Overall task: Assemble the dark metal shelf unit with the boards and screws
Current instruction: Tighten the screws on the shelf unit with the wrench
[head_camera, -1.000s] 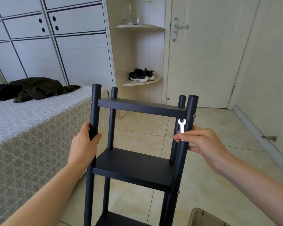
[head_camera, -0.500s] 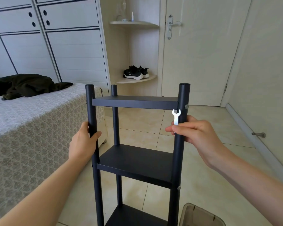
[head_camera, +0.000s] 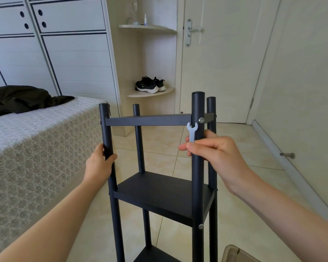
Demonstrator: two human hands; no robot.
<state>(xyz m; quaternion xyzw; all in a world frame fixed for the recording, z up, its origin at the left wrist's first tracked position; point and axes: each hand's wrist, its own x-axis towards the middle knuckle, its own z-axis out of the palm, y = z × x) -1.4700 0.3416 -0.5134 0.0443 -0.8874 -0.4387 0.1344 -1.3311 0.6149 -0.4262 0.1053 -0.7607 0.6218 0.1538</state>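
Pale floor tiles (head_camera: 159,140) are spreading beneath the dark metal shelf unit (head_camera: 159,188), which is standing upright at the centre, with a patterned bed (head_camera: 36,138) lying at nine o'clock and a closed door (head_camera: 225,63) at one o'clock. The person's left hand (head_camera: 99,165) is wrapping its fingers around the front left post. The right hand (head_camera: 214,154) is curling around the front right post and pinching a small silver wrench (head_camera: 192,131), whose open end is pointing up just below a screw (head_camera: 201,120) at the top board.
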